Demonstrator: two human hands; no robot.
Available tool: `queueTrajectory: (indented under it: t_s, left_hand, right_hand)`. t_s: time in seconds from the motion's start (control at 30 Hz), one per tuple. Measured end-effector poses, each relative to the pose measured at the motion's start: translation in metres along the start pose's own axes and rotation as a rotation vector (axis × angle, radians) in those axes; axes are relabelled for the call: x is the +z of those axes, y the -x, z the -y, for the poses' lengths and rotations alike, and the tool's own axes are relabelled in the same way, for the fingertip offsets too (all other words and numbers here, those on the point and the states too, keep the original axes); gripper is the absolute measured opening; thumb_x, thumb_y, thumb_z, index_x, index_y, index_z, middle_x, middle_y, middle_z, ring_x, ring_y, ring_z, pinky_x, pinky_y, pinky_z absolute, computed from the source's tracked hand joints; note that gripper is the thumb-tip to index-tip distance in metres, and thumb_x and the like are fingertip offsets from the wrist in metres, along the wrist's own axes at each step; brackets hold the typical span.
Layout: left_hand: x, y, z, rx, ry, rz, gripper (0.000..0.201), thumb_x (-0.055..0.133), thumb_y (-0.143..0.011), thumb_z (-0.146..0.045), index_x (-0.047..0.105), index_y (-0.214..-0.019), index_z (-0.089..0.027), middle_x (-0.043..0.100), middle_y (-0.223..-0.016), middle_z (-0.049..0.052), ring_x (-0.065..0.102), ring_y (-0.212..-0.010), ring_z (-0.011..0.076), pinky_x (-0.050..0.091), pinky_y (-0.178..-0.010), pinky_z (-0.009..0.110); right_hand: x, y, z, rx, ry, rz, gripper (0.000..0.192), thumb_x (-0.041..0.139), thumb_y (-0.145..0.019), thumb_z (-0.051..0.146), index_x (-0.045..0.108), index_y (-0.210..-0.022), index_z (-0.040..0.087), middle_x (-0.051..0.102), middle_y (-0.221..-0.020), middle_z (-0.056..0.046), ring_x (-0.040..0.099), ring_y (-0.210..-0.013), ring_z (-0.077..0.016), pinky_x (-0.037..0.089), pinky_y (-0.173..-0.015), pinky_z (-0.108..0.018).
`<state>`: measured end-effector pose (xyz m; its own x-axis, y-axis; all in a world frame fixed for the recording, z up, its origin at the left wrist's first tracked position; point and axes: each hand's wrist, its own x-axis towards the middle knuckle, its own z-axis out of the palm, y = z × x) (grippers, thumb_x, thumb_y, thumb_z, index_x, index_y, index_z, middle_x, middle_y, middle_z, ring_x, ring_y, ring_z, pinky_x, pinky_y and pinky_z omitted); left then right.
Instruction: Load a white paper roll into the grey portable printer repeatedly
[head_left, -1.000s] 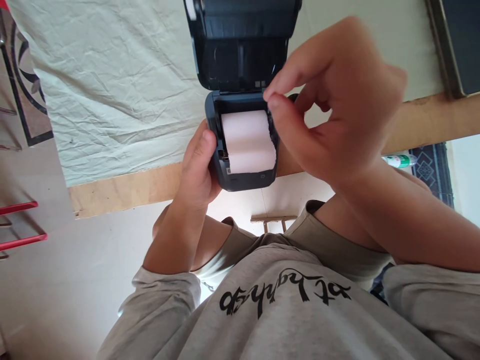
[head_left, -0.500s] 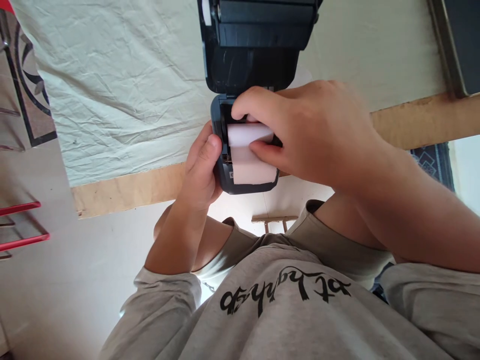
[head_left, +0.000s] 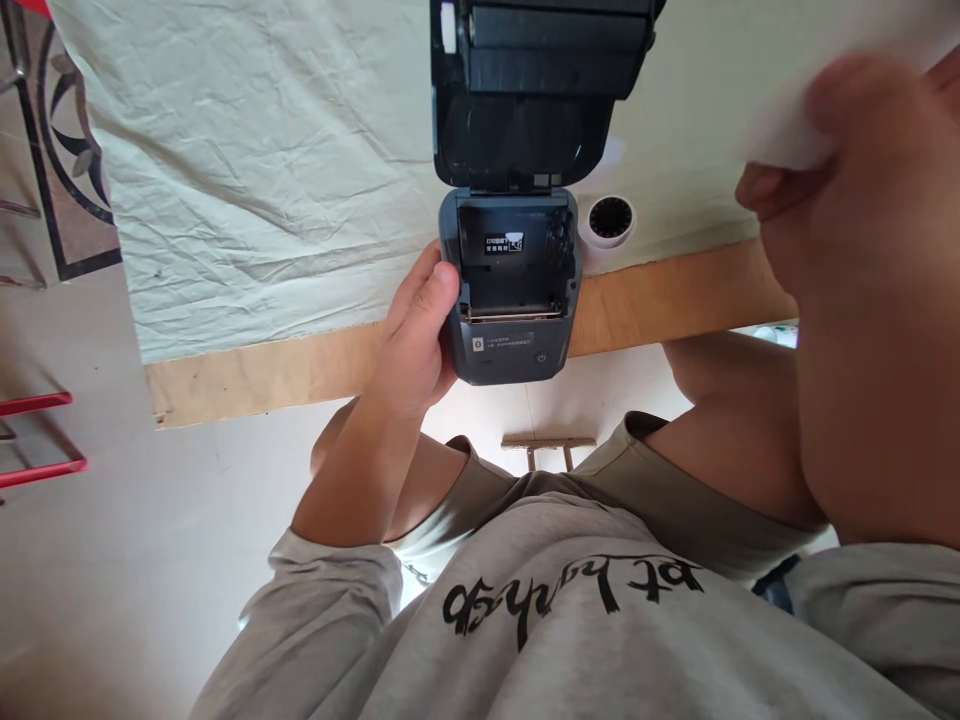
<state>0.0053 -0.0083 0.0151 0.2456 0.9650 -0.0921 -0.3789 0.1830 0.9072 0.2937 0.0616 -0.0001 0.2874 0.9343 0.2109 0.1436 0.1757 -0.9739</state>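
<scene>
Both well apart: left hand (head_left: 420, 335) clamped on one side of open printer (head_left: 514, 285), over edge of desk (head_left: 675, 302); right hand (head_left: 877, 200), blurred, closed on white roll (head_left: 793, 130). Steady printer, snug pinch should prevent unwinding.

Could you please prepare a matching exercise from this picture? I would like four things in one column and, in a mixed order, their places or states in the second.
Column one
1. left hand
2. right hand
3. dark lid
4. round white object with a dark centre

Column two
A. swung open
B. grips the side of the device
C. on the cloth
D. holds a blurred white thing

Right pairs: 1-B, 2-D, 3-A, 4-C
</scene>
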Motion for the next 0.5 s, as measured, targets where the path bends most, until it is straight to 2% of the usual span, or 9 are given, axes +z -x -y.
queueTrajectory:
  t_s: [0.07, 0.13, 0.2, 0.3, 0.37, 0.5]
  left_hand:
    - [0.000, 0.000, 0.000, 0.006, -0.025, 0.000, 0.031, 0.052, -0.096, -0.049, 0.069, -0.098, -0.023, 0.074, -0.101, 0.001, 0.066, -0.122, 0.0238, 0.051, -0.113, 0.038]
    - [0.000, 0.000, 0.000, 0.007, -0.032, 0.007, 0.031, 0.050, -0.097, -0.048, 0.069, -0.099, -0.023, 0.074, -0.101, 0.001, 0.065, -0.124, 0.0242, 0.050, -0.114, 0.038]
    - [-0.001, -0.001, 0.001, 0.012, -0.018, 0.033, 0.031, 0.048, -0.097, -0.047, 0.068, -0.100, -0.023, 0.073, -0.101, 0.001, 0.065, -0.123, 0.0243, 0.050, -0.114, 0.038]
    - [-0.003, -0.002, 0.003, 0.022, 0.003, 0.075, 0.030, 0.046, -0.098, -0.044, 0.067, -0.100, -0.023, 0.073, -0.100, 0.001, 0.066, -0.122, 0.0237, 0.051, -0.113, 0.038]
    - [-0.004, -0.002, 0.003, 0.011, 0.004, 0.089, 0.029, 0.046, -0.098, -0.044, 0.067, -0.100, -0.024, 0.072, -0.101, 0.001, 0.066, -0.123, 0.0242, 0.053, -0.112, 0.040]
    - [-0.004, -0.002, 0.001, -0.010, -0.012, 0.078, 0.030, 0.048, -0.097, -0.048, 0.066, -0.100, -0.025, 0.072, -0.102, 0.002, 0.065, -0.124, 0.0270, 0.055, -0.108, 0.044]
  right_hand:
    - [-0.005, 0.001, -0.009, -0.042, 0.115, -0.041, 0.014, 0.068, -0.072, 0.014, 0.059, -0.080, 0.023, 0.052, -0.059, 0.006, 0.048, -0.042, -0.0080, 0.030, -0.037, -0.025]
    - [-0.008, 0.006, -0.005, -0.091, 0.324, -0.011, 0.025, 0.079, -0.065, 0.015, 0.059, -0.077, 0.022, 0.054, -0.061, 0.006, 0.053, -0.048, -0.0089, 0.037, -0.045, -0.027]
    - [-0.010, 0.013, 0.007, -0.165, 0.618, 0.060, 0.025, 0.083, -0.065, 0.026, 0.062, -0.078, 0.022, 0.062, -0.073, 0.001, 0.061, -0.069, -0.0132, 0.045, -0.061, -0.031]
    - [-0.010, 0.023, 0.026, -0.233, 0.848, 0.154, 0.031, 0.075, -0.077, 0.035, 0.065, -0.104, 0.023, 0.068, -0.109, -0.006, 0.063, -0.099, -0.0202, 0.051, -0.078, -0.035]
    - [-0.009, 0.027, 0.031, -0.200, 0.886, 0.175, 0.042, 0.073, -0.077, 0.030, 0.061, -0.116, 0.024, 0.065, -0.119, -0.007, 0.063, -0.107, -0.0215, 0.053, -0.085, -0.037]
    - [-0.013, 0.026, 0.031, -0.036, 0.960, 0.206, 0.060, 0.076, -0.074, 0.028, 0.054, -0.130, 0.027, 0.066, -0.116, -0.004, 0.064, -0.108, -0.0241, 0.049, -0.100, -0.046]
